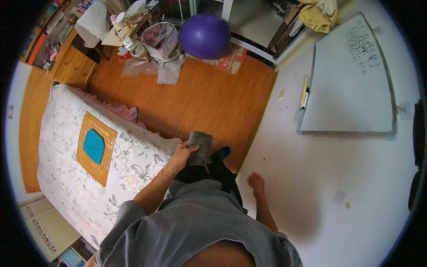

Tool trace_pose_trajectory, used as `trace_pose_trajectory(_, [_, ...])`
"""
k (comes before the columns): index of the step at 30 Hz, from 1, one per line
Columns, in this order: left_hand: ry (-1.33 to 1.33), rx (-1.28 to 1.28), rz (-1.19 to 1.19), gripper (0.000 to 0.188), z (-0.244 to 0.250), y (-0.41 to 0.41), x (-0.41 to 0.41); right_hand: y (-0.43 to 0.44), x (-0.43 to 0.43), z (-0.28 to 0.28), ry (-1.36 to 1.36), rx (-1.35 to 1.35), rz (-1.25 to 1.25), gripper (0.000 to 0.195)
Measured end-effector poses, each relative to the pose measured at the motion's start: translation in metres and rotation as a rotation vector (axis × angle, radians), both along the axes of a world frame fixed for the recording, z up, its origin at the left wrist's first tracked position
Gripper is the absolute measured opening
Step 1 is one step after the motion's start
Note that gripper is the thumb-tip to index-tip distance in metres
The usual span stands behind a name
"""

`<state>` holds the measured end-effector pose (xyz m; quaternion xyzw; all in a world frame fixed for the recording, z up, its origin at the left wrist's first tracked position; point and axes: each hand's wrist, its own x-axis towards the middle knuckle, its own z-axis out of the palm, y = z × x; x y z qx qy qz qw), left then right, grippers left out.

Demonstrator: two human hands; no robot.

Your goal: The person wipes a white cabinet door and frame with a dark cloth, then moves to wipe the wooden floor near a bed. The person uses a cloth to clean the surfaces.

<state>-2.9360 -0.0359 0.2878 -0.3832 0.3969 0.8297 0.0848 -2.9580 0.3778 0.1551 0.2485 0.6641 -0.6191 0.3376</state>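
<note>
My left hand (181, 155) grips a folded grey cloth (200, 143) by its left side, thumb on top. The cloth hangs in front of my dark trousers, above the wooden floor and close to the bed's corner. On the other side, my right hand (256, 182) hangs beside the white wall. Its fingers are curled in and I see nothing in them, though the hand is slightly blurred. Below the cloth, a dark blue slipper or sock (223, 152) shows on one foot.
To the left, a bed with a floral sheet (133, 157) bears a tan tile mat (108, 160) and a teal pad (93, 147). Ahead are a purple exercise ball (205, 35), a lined bin (160, 40) and a wooden desk (71, 65). A whiteboard (350, 96) with writing hangs right.
</note>
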Motion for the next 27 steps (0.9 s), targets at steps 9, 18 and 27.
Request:
trace_pose_trajectory(9, [-0.06,-0.025,-0.058,0.033,-0.01,-0.04,-0.123,-0.083,-0.122,0.028,0.18,0.072,0.143,0.036])
trace_pose_trajectory(18, [-0.003,0.02,-0.373,0.035,-0.057,-0.078,-0.232,-0.2,-0.19,0.093,0.096,-0.041,-0.018,0.038])
trace_pose_trajectory(27, [-0.099,0.1,-0.359,0.061,-0.071,-0.077,-0.278,-0.33,-0.296,0.013,0.244,0.015,0.404,0.049])
